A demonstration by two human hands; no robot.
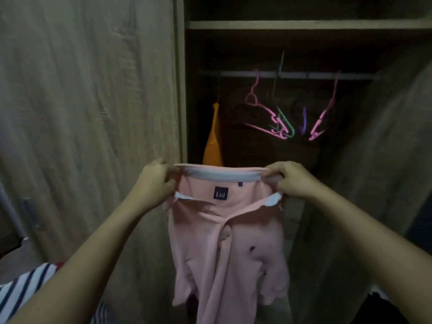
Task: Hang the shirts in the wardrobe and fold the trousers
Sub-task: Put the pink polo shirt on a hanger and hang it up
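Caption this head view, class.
Person's left hand and right hand hold a pink polo shirt by its collar before a wardrobe.

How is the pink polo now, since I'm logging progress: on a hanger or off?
Off. The left hand and right hand hold the pink polo by its collar; no hanger shows inside it.

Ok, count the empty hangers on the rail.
4, left to right on the rail: pink hanger, green hanger, purple hanger, second pink hanger. Darker ones may be hidden in the shadow.

soft pink cloth shirt (pixel 224 249), matt wood-grain wardrobe (pixel 93 90), plastic hangers (pixel 278 122)
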